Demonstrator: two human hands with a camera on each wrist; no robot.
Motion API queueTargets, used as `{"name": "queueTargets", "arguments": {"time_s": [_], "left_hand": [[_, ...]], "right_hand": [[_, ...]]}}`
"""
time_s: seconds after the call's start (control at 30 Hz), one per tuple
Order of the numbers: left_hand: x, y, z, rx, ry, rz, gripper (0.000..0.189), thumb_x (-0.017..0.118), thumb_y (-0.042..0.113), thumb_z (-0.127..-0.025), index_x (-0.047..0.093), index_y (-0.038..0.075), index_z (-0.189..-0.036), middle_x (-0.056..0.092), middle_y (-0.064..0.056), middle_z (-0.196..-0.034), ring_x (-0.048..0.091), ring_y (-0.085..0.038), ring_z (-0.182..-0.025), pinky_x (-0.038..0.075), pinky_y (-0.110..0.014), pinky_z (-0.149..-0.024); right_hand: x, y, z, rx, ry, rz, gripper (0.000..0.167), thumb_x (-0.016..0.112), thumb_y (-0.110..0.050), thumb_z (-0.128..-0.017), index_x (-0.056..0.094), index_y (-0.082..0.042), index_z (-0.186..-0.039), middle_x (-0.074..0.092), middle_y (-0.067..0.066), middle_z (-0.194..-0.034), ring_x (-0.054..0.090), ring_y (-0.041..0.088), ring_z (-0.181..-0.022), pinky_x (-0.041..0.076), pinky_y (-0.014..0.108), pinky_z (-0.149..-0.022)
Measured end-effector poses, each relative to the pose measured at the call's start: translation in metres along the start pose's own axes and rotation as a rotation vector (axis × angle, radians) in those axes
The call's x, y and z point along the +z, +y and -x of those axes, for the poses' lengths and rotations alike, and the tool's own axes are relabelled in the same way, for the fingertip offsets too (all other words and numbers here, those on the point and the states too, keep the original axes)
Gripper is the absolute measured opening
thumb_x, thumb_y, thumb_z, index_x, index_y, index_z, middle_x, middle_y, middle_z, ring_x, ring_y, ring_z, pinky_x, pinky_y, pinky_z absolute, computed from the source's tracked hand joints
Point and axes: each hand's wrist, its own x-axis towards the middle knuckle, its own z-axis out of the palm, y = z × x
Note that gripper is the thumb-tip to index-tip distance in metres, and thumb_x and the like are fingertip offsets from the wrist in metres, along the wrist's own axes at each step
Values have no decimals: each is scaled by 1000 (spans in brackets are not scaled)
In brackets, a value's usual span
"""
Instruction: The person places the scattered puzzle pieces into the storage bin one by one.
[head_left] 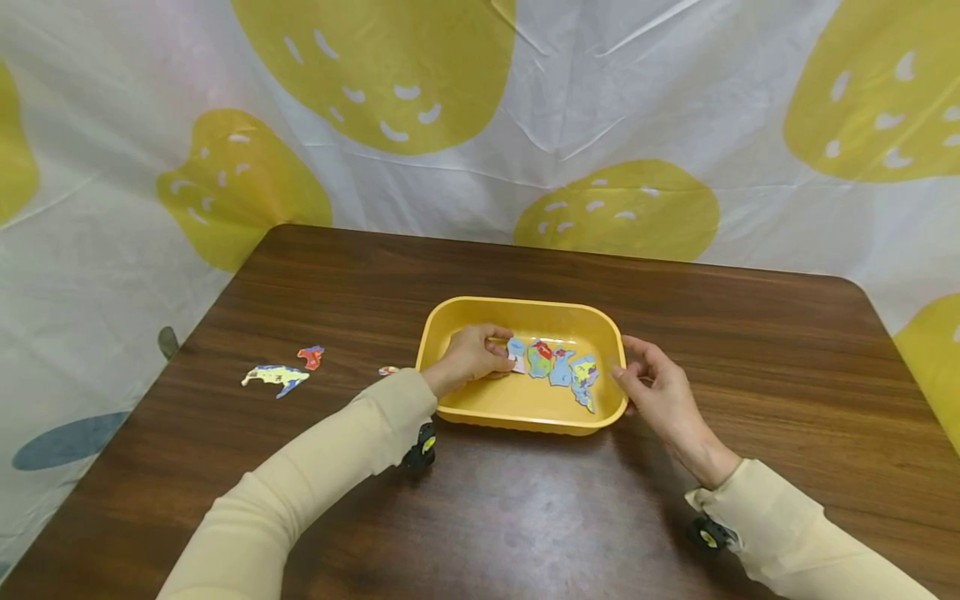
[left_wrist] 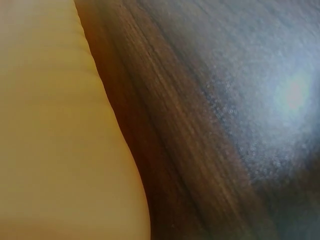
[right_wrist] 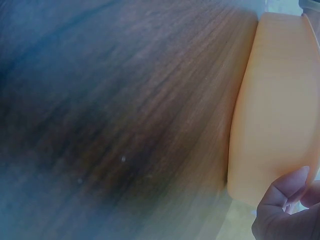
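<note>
A yellow plastic tray point(head_left: 525, 408) stands on the table, its near wall point(left_wrist: 65, 140) filling the side of the left wrist view. My left hand point(head_left: 474, 357) reaches over the tray's left side and pinches a light-blue and pink map-shaped puzzle piece point(head_left: 516, 353) at its left edge. Right of that piece, a row of others lies on the tray floor: a green and red piece point(head_left: 539, 360), a blue piece point(head_left: 560, 368) and a blue and yellow piece point(head_left: 583, 383). With thumb and fingers, my right hand point(head_left: 663, 396) grips the tray's right rim; the right wrist view shows its thumb point(right_wrist: 290, 187) against the wall.
On the table left of the tray lie a pale yellow and blue piece point(head_left: 274, 377) and a red piece point(head_left: 311, 357). Another small piece point(head_left: 387, 370) shows beside my left sleeve point(head_left: 322, 467). A patterned cloth point(head_left: 420, 187) hangs behind the dark wooden table point(head_left: 735, 333).
</note>
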Motion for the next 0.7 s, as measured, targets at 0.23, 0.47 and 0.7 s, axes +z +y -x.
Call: {"name": "queueTargets", "arguments": {"time_s": [0.23, 0.47, 0.7], "left_hand": [[0, 1, 2, 9, 7, -42, 48, 71, -8, -77, 58, -3, -123, 62, -11, -86, 57, -11, -69, 56, -24, -66], [0, 1, -1, 46, 17, -182, 47, 74, -2, -77, 60, -2, -122, 66, -13, -94, 55, -10, -76, 52, -17, -64], [0, 1, -1, 84, 36, -323, 46, 76, 6, -77, 63, 2, -121, 69, -8, -93, 55, -9, -78, 43, -13, -60]], "right_hand": [[0, -1, 1, -2, 1, -3, 49, 54, -7, -95, 37, 3, -139, 45, 3, -81, 51, 8, -70, 48, 22, -50], [0, 0, 0, -9, 8, 3, 48, 54, -7, -94, 38, 3, -139, 45, 3, -81, 51, 9, -70, 48, 22, -50], [1, 0, 0, -8, 4, -13, 48, 54, -6, -94, 38, 3, -139, 44, 3, -80, 51, 10, -69, 48, 23, -50]]}}
